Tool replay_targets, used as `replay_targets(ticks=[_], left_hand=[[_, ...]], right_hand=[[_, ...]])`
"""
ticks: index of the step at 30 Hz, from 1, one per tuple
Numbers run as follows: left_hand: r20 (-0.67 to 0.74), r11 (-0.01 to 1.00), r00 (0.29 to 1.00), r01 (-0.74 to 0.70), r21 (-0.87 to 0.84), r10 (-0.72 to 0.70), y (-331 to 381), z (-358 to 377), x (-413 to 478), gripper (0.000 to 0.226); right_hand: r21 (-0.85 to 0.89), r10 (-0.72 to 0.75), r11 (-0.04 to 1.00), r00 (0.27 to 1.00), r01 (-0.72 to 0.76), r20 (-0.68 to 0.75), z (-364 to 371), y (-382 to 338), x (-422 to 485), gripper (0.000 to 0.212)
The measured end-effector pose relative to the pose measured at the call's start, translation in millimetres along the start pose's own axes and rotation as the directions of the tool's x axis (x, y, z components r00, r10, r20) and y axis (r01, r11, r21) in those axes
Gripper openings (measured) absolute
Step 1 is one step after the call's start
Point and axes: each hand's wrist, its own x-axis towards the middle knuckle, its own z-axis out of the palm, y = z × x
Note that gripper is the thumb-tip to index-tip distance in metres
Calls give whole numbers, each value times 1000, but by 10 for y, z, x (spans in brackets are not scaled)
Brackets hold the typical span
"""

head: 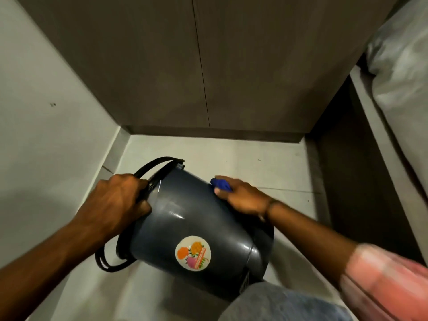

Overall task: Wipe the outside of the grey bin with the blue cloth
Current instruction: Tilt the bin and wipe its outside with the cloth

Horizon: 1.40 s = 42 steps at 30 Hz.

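Observation:
The grey bin (196,218) lies tilted on its side above the floor, its rim and black handle to the left and its base toward my knee. A round fruit sticker (193,253) faces up. My left hand (115,202) grips the bin's rim together with the black handle (148,167). My right hand (243,196) presses the blue cloth (221,183) against the bin's upper right side; only a small bunched bit of cloth shows beyond my fingers.
A brown wardrobe (208,66) closes off the far side, and a pale wall (41,123) stands on the left. A bed frame with grey bedding (403,77) runs along the right. Light floor tiles (266,165) lie beneath. My knee (278,304) is at the bottom.

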Motion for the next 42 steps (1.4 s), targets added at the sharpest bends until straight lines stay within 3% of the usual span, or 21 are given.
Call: replay_targets(ticks=[2, 4, 7, 9, 10, 11, 13, 15, 18, 20, 23, 25, 27, 29, 32, 34, 36, 38, 40, 42], left_hand=[[-12, 1000, 1000, 7, -4, -7, -12, 24, -29, 18], [-21, 1000, 1000, 19, -20, -20, 0, 39, 23, 22], [27, 999, 999, 19, -28, -19, 6, 28, 107, 25], [51, 999, 998, 24, -26, -23, 19, 17, 131, 26], [52, 999, 998, 40, -17, -39, 28, -2, 140, 26], [55, 998, 997, 57, -4, -57, 42, -28, 156, 27], [51, 997, 996, 75, 7, -75, 99, -79, 221, 29], [53, 997, 995, 78, 22, -79, 154, -115, 285, 29], [32, 994, 996, 85, 64, -87, 188, -141, 389, 42], [51, 994, 996, 70, 84, -75, 191, -186, 495, 46], [203, 986, 974, 73, 147, -103, 225, -266, 739, 36], [419, 980, 891, 112, 165, -172, 245, -221, 870, 29], [608, 973, 759, 187, 138, -232, 199, -95, 947, 27], [665, 961, 699, 249, 119, -263, 63, 35, 968, 25], [612, 937, 749, 348, -38, -254, -133, 180, 1011, 22], [505, 951, 828, 308, -43, -245, -166, 241, 973, 31], [276, 965, 927, 226, 134, -255, -166, 344, 810, 47], [3, 890, 985, 157, 428, -174, -118, 372, 505, 52], [-121, 836, 992, 104, 538, -45, -54, 332, 164, 39], [-122, 835, 992, 91, 543, -29, 18, 328, -130, 26]], right_hand=[[-51, -12, 999, 1000, 10, -28, -4, -275, 270, 40], [-180, -213, 963, 975, 199, -62, 298, -489, 286, 54], [-476, -556, 753, 826, 454, -91, 783, -614, -29, 72], [-514, -618, 685, 786, 517, -32, 731, -501, -68, 75], [-485, -622, 696, 783, 530, -37, 618, -424, 30, 74], [-385, -549, 781, 834, 492, -49, 465, -366, 156, 68], [-15, -256, 967, 965, 255, -54, 69, -247, 374, 52], [146, -64, 987, 998, 63, 0, -130, -96, 360, 45], [8, -201, 979, 979, 202, -33, -43, 252, -210, 56], [-150, -335, 930, 942, 334, 21, 28, 365, -660, 64], [-211, -319, 922, 945, 326, 67, -16, 281, -901, 64], [-307, -283, 908, 958, 285, 50, -12, 121, -863, 63], [-403, -253, 884, 967, 235, 8, 141, -75, -813, 63], [-481, -234, 854, 972, 197, -17, 405, -187, -787, 66], [-436, -161, 895, 980, 94, -119, 586, -138, -651, 66], [-379, -165, 922, 965, 78, -203, 582, -60, -541, 63], [-353, -200, 930, 946, 101, -256, 596, -10, -441, 60], [-350, -214, 930, 940, 113, -266, 617, 4, -339, 58], [-349, -208, 931, 939, 105, -274, 599, 9, -241, 56], [-346, -197, 933, 942, 95, -272, 558, -1, -157, 55]])
